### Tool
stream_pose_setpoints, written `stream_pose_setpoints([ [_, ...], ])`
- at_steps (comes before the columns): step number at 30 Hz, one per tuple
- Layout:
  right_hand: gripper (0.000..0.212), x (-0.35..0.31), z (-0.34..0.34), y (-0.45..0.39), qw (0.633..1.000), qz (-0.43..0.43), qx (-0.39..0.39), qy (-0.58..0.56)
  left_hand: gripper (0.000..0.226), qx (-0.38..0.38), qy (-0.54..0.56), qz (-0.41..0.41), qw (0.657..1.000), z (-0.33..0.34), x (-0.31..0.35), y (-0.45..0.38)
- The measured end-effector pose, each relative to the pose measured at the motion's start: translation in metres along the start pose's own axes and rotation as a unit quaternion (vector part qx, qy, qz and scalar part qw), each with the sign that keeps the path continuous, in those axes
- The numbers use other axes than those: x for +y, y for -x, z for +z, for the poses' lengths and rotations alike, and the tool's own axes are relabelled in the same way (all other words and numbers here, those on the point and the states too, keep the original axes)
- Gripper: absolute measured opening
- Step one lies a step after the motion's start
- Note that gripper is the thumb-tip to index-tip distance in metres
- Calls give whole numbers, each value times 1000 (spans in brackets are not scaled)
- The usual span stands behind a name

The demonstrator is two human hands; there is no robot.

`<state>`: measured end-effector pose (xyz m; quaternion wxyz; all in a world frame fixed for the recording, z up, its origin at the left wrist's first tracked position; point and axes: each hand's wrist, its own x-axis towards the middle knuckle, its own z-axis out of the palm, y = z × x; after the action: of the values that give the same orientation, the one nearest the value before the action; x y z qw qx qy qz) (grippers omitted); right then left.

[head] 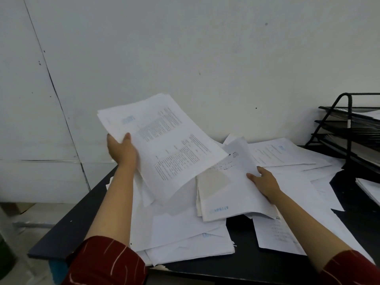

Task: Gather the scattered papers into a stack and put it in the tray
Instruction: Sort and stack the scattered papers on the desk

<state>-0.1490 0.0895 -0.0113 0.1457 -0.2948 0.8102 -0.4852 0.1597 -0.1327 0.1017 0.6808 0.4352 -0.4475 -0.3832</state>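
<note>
We are midway through the gathering step, with nothing yet squared into one stack. Our left hand (pixel 121 150) grips a sheaf of printed sheets (pixel 162 145) by its near left edge, thumb on top and fingers curled beneath, holding it tilted up off the black desk (pixel 67 231). Our right hand (pixel 264 183) pinches a second, thinner bundle (pixel 228 188) at its right edge, thumb over the top sheet; its far end lifts and tucks under the raised sheaf, while its near edge sags toward the desk. More loose papers (pixel 185 239) lie beneath and toward us, and others (pixel 287 153) fan out toward the black wire tray rack (pixel 349 128) at the right, whose tiers already hold some sheets. We judge the next move calls for sliding the two bundles together, then sweeping up the sheets that lie flat, tapping the edges even, and only then carrying the stack across to a tier.
</note>
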Motion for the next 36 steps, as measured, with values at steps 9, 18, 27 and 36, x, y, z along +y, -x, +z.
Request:
stream_pose_setpoints([
  [9, 114, -16, -15, 5, 953, 123, -113, -253, 33, -198, -86, -59, 975, 49, -59, 83],
  [18, 47, -15, -20, 6, 984, -4, -161, -75, 43, -303, -225, -20, 926, 66, -85, 128],
  [27, 42, -62, -55, 16, 965, -173, -41, -191, 72, -372, 49, -30, 926, 75, 4, 118],
  [36, 52, -100, -87, 19, 945, -234, -18, -227, 57, -373, 119, 25, 920, 88, 60, 117],
])
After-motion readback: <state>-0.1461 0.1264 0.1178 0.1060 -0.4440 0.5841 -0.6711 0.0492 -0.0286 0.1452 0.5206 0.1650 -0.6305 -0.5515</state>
